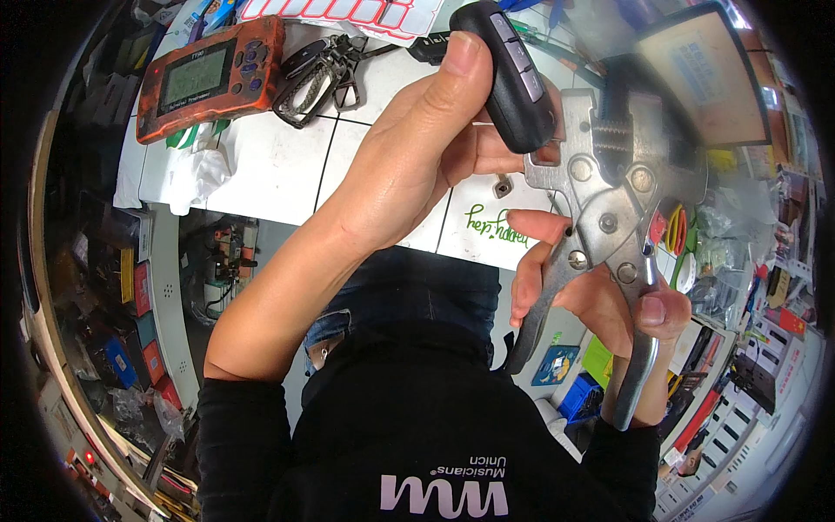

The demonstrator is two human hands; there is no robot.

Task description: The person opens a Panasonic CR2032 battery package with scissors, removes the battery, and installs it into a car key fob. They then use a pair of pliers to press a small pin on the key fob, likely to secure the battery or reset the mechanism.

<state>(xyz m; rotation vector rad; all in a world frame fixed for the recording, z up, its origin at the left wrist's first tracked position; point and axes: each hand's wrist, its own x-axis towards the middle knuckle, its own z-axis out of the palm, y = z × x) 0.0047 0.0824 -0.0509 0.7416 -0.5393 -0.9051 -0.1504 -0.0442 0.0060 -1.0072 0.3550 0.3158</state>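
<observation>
My left hand (396,165) is closed round a black car key fob (513,87) with grey buttons along one side, the thumb pressing on its edge. In my right hand (596,309) is a pair of silver metal pliers (600,196) with a wide, riveted head. Its two handles point down toward me, my thumb on one and my fingers by the other. The fob's lower end overlaps the left side of the pliers' head in view; whether the two touch I cannot tell. A small metal piece (502,185) lies on the white tabletop (365,187) under my hands.
An orange handheld device (213,78) with a screen and keypad lies at the table's far left, beside a bunch of keys (322,83). Another black key fob (430,47) lies beyond my left hand. A dark-framed panel (700,78) stands at the right. Crumpled plastic (198,177) hangs at the left edge.
</observation>
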